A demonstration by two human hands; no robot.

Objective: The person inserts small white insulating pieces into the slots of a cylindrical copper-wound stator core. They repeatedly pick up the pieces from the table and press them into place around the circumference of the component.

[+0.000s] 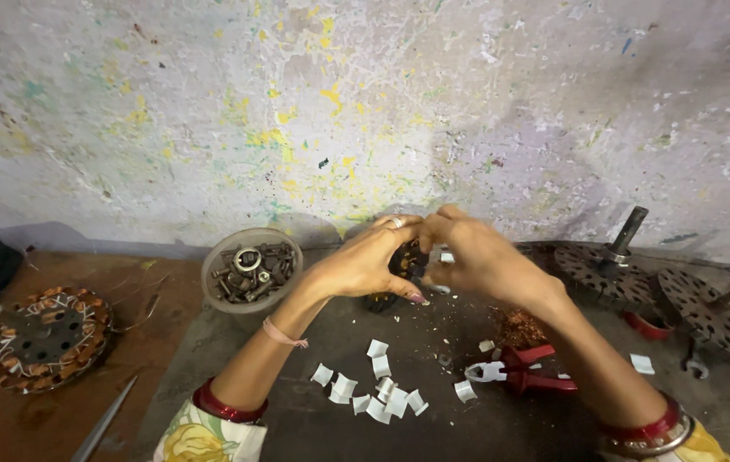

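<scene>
Left hand (365, 261) & right hand (476, 257), fingers curled shut around dark round copper-wound motor stator (405, 261), raised above grey work mat (296, 428); white folded paper slips (373, 392) & red-handled pliers (519, 372) lie beneath.

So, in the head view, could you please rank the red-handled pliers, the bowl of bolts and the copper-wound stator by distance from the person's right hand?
From the right hand:
1. Red-handled pliers, just below it on the mat.
2. Bowl of bolts, beyond the left hand.
3. Copper-wound stator, far left on the brown surface.
</scene>
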